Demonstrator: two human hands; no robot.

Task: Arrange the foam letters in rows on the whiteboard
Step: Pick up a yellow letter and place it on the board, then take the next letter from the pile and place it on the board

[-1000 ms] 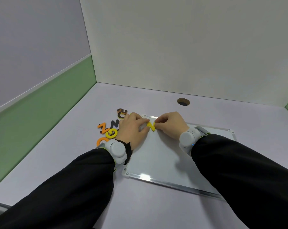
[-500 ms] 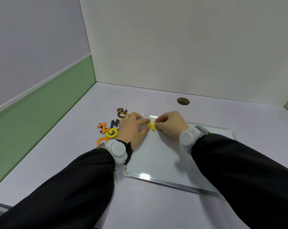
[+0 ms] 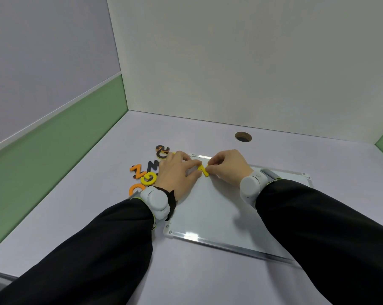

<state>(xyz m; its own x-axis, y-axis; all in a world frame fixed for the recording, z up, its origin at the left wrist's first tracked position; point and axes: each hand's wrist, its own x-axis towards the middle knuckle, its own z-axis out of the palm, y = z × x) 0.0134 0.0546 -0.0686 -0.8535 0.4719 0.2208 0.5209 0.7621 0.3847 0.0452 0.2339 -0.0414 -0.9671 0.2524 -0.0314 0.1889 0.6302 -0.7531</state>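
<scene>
Matte lilac table [image 3: 208, 128]; glossy whiteboard [image 3: 208, 212], yellow foam letter [image 3: 204, 170] pinched

Pale lilac desk [image 3: 208, 282] with a round cable hole [image 3: 243, 137] near its rear edge. White back panel [image 3: 252, 62]; green band [image 3: 54, 137] along the left wall.

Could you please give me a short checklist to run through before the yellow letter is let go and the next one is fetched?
1. Yellow letter over the whiteboard, near its far left corner: ok.
2. Lying flat on the board: cannot tell, fingers cover part of it.
3. Right hand pinching the letter's edge: ok.
4. Left hand with fingers on the letter's other side: ok.
5. Board space free for rows: ok, no other letters on it.
6. Remaining letters within reach: ok, the pile lies just left of the board.
</scene>
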